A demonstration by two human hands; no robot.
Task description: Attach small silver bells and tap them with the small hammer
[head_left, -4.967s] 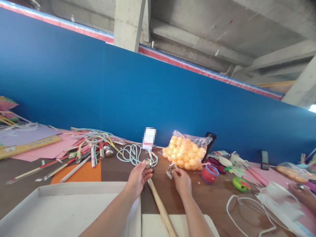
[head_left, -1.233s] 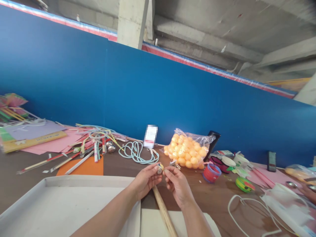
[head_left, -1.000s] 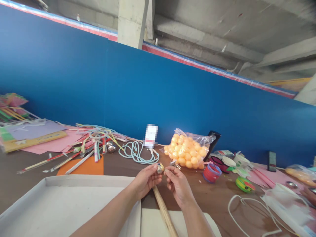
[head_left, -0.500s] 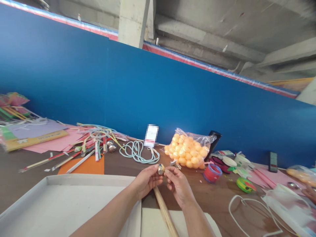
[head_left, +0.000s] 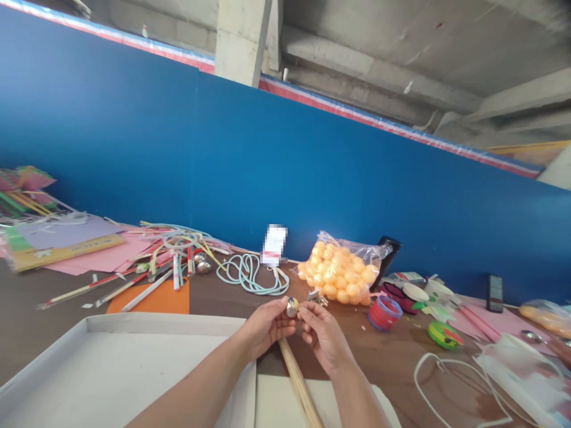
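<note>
My left hand (head_left: pixel 263 328) pinches a small shiny round bell (head_left: pixel 291 307) between thumb and fingertips, just above the brown table (head_left: pixel 214 297). My right hand (head_left: pixel 322 336) meets it from the right, fingertips closed against the bell's side; what they pinch is too small to make out. A wooden stick (head_left: pixel 298 383) lies under both hands, running toward me. Just behind the right hand lies a small pile of metal bits (head_left: pixel 317 298), in front of a clear bag of orange balls (head_left: pixel 339 276).
A shallow white tray (head_left: pixel 134 324) lies at my near left. Behind the hands are coiled pale-green cord (head_left: pixel 248 274), coloured sticks and paper (head_left: pixel 147 267), and tape rolls (head_left: pixel 382 312). White cord (head_left: pixel 446 380) and plastic bags lie at right. A blue partition (head_left: pixel 285 178) backs the table.
Five seconds ago my hands were apart, the left holding the bell and the right on the metal bits. Since then they have come together at the bell and stay there.
</note>
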